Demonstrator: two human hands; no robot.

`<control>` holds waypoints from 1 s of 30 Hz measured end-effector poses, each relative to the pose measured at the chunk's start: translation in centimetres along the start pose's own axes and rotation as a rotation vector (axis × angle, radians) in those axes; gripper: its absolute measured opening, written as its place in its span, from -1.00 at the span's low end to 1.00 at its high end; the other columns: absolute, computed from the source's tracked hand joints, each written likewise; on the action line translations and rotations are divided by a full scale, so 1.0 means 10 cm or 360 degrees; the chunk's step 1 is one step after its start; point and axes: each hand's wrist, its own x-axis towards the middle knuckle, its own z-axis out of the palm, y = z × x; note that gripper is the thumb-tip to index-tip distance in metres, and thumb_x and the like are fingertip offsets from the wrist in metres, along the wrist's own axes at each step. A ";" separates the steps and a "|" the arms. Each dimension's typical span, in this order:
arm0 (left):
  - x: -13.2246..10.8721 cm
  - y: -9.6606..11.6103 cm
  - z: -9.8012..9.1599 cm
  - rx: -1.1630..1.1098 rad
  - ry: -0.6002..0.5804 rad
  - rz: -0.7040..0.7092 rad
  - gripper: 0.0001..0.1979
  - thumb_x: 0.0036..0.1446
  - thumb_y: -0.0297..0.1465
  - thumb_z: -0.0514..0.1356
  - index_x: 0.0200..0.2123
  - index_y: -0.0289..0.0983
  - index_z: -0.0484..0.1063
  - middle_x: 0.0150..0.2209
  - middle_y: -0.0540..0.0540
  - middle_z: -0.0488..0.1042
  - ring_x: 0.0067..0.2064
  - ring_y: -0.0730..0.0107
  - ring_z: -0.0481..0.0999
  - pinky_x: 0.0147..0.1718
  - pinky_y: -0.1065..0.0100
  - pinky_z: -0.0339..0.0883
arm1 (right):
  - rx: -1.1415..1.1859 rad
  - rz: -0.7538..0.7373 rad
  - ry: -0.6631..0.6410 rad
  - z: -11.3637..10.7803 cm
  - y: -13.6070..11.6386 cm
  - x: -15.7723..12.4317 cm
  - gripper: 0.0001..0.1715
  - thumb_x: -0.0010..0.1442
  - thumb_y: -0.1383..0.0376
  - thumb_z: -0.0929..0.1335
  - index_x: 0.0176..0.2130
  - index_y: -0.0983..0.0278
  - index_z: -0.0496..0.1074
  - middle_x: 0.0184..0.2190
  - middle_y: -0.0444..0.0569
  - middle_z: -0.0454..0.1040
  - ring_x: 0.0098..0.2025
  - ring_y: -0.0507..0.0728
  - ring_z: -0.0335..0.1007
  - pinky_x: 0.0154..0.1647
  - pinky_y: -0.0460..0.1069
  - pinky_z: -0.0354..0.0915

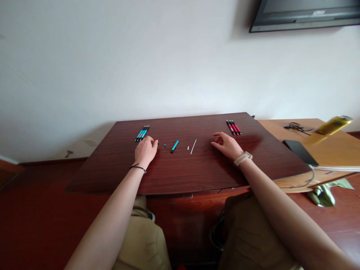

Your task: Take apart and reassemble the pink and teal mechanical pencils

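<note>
My left hand (145, 150) rests on the dark wooden table (168, 176), thumb apart from the loosely bent fingers, with no object visible in it. Just beyond its fingers lie several blue pens (142, 133) in a row. My right hand (226, 145) lies with fingers apart and nothing held, nearest a tiny dark piece that looks like a spring (202, 146). Between the hands are a blue pen barrel (174, 146), a small blue piece (165, 145), a short white piece (188, 148) and a thin white refill (193, 146). Several red pens (233, 127) lie beyond my right hand.
A lower wooden desk (334, 150) adjoins on the right, bearing a black flat device (300, 152), a coiled black cable (296, 127) and a yellow can (334, 125). A white wall (168, 67) stands behind the table, with a screen (303, 17) mounted at upper right.
</note>
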 end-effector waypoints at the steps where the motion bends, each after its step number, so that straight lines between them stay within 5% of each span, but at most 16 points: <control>1: -0.01 0.02 -0.05 -0.0033 0.0048 0.0021 -0.77 0.46 -0.20 0.12 -0.11 -0.21 0.48 -0.12 -0.20 0.63 -0.09 0.06 0.60 -0.16 0.19 0.40 | -0.0034 -0.0035 0.0044 -0.02 -0.06 -0.02 -0.64 0.29 0.18 0.46 0.05 0.23 0.51 -0.22 0.00 0.60 -0.26 0.17 0.50 -0.14 0.06 0.39; 5: -0.18 0.24 -0.26 -0.0256 0.0120 0.0432 -0.82 0.49 -0.30 0.10 -0.13 -0.20 0.47 -0.19 -0.13 0.59 -0.15 0.17 0.58 -0.14 0.22 0.38 | -0.0006 -0.0213 0.0017 -0.06 -0.41 -0.15 -0.80 0.39 0.16 0.39 -0.22 0.22 0.51 -0.30 -0.02 0.56 -0.31 0.14 0.43 -0.22 0.02 0.29; 9: -0.54 0.58 -0.39 -0.0381 -0.0179 0.1068 -0.76 0.53 -0.32 0.06 -0.20 -0.20 0.46 -0.22 -0.11 0.57 -0.14 0.22 0.57 -0.11 0.23 0.39 | 0.0119 -0.0462 -0.0402 0.02 -0.80 -0.33 -0.76 0.47 0.15 0.35 -0.22 0.22 0.48 -0.38 -0.12 0.51 -0.38 0.08 0.37 -0.29 -0.03 0.20; 13: -0.84 0.81 -0.36 -0.0317 -0.0340 0.1383 -0.78 0.52 -0.35 0.08 -0.23 -0.21 0.45 -0.24 -0.11 0.56 -0.16 0.21 0.57 -0.11 0.21 0.40 | 0.0144 -0.0725 -0.0715 0.17 -1.05 -0.49 -0.84 0.48 0.24 0.33 -0.18 0.21 0.45 -0.32 -0.09 0.52 -0.33 0.07 0.38 -0.26 -0.04 0.17; 30: -0.94 0.87 -0.26 -0.0396 -0.0452 0.1456 -0.76 0.54 -0.37 0.05 -0.24 -0.23 0.41 -0.24 -0.11 0.56 -0.21 0.23 0.54 -0.19 0.21 0.40 | 0.0125 -0.0828 -0.0803 0.22 -1.08 -0.57 -0.78 0.50 0.29 0.27 -0.26 0.21 0.32 -0.32 -0.05 0.47 -0.31 0.10 0.34 -0.27 -0.03 0.13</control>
